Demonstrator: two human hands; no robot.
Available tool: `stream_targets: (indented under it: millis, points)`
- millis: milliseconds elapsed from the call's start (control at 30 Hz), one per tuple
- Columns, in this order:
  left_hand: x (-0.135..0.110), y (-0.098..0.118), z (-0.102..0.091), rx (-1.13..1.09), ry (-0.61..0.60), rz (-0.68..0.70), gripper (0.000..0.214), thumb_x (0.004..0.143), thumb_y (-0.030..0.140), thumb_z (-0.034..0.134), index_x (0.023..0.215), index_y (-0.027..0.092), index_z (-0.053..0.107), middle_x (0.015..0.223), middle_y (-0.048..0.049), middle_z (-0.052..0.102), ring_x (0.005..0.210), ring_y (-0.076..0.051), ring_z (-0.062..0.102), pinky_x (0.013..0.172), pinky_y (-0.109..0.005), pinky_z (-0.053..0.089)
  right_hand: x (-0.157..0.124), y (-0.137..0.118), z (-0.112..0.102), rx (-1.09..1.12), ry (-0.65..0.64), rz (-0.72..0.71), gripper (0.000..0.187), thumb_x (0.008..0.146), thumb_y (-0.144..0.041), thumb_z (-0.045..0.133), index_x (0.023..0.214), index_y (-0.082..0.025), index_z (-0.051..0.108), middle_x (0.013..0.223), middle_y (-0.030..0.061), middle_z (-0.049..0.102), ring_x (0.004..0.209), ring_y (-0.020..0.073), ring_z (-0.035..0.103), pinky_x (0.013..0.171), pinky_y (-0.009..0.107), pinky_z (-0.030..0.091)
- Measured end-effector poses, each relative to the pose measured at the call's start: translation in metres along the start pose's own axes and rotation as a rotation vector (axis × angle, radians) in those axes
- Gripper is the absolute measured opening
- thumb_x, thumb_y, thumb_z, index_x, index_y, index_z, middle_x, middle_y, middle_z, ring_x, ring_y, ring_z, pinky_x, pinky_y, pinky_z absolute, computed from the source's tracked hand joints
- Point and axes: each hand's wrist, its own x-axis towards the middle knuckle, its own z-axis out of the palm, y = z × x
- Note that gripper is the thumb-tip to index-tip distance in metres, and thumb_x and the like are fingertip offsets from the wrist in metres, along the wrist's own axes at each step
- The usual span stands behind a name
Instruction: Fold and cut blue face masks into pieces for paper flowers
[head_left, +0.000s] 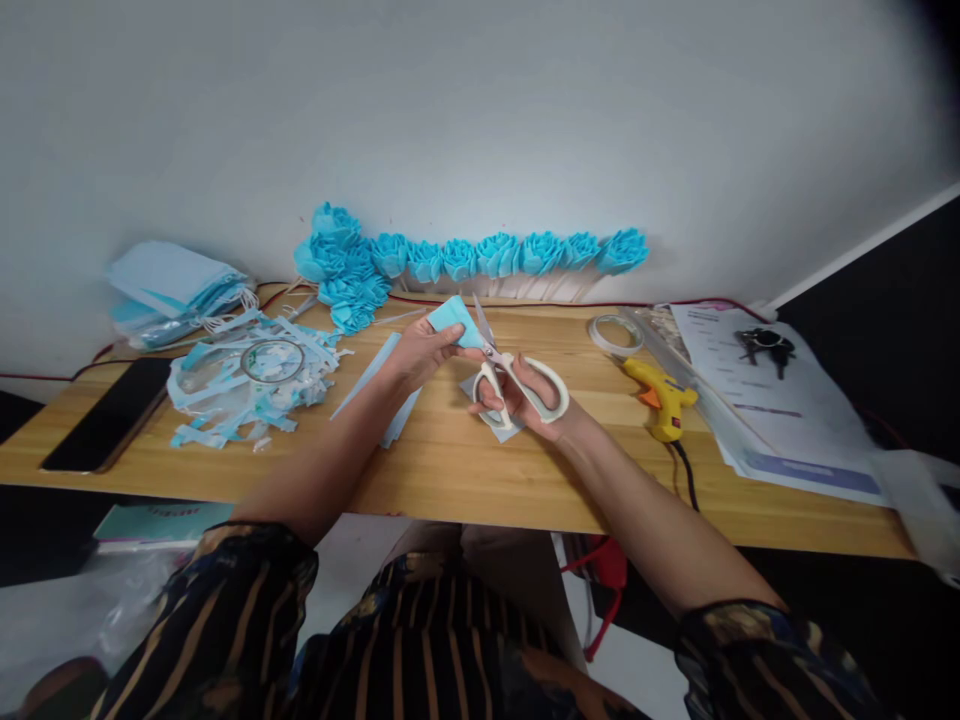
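Observation:
Pinched in my left hand (427,348) is a small folded piece of light blue fabric (457,320), raised above the table. My right hand (536,395) has its fingers through the white handles of a pair of scissors (487,350). The scissor blades are spread apart and point up beside the right edge of the fabric. Whether they touch it I cannot tell. Below the scissors, a grey square piece (508,434) lies on the table, partly covered by the right hand. Pale blue fabric strips (403,418) rest under my left wrist.
Blue fabric flowers (498,254) line the wall. Left are stacked face masks (176,280), fabric scraps (247,400), a tape roll (271,361) and a phone (109,415). Right are another tape roll (615,335), a yellow glue gun (664,400), papers (772,400) and keys (766,345).

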Motion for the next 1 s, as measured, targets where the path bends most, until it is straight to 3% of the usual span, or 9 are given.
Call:
stream_targets:
  millis: [267,567,733,1000]
  points:
    - [0.0034,-0.0023,-0.0079,0.02,0.047,0.002,0.037,0.063,0.029,0.1,0.078,0.013,0.07,0.073,-0.0001,0.074,0.064,-0.012,0.069,0.063,-0.022,0.058,-0.0008,-0.0016,0.0052,0.004,0.075,-0.028,0.063,0.08,-0.072,0.078,0.113,-0.018,0.077,0.067,-0.004,0.059,0.052,0.0093,0.045,0.065,0.031,0.061]
    - [0.0044,-0.0026,-0.0092,0.03,-0.006,0.011,0.042,0.061,0.038,0.1,0.082,0.013,0.074,0.071,-0.002,0.075,0.059,-0.011,0.068,0.06,-0.019,0.056,-0.0015,-0.0023,0.0081,0.007,0.103,-0.03,0.058,0.08,-0.069,0.079,0.103,-0.016,0.074,0.06,-0.0062,0.054,0.046,0.0069,0.039,0.048,0.023,0.048]
    - [0.004,-0.0012,-0.0093,0.035,-0.007,0.01,0.049,0.055,0.042,0.102,0.081,0.011,0.074,0.071,-0.0031,0.075,0.06,-0.011,0.068,0.059,-0.019,0.057,0.001,0.0005,0.0045,0.013,0.136,0.007,0.049,0.09,-0.063,0.073,0.104,-0.015,0.073,0.057,-0.0069,0.052,0.043,0.0068,0.037,0.046,0.023,0.047]
    - [0.0024,0.0031,-0.0066,0.023,0.023,0.002,0.042,0.057,0.034,0.102,0.079,0.012,0.074,0.068,-0.0006,0.073,0.06,-0.01,0.066,0.057,-0.018,0.056,0.0018,0.0041,0.0011,0.01,0.121,-0.02,0.061,0.076,-0.069,0.083,0.103,-0.016,0.073,0.055,-0.008,0.053,0.04,0.0057,0.036,0.043,0.021,0.046]
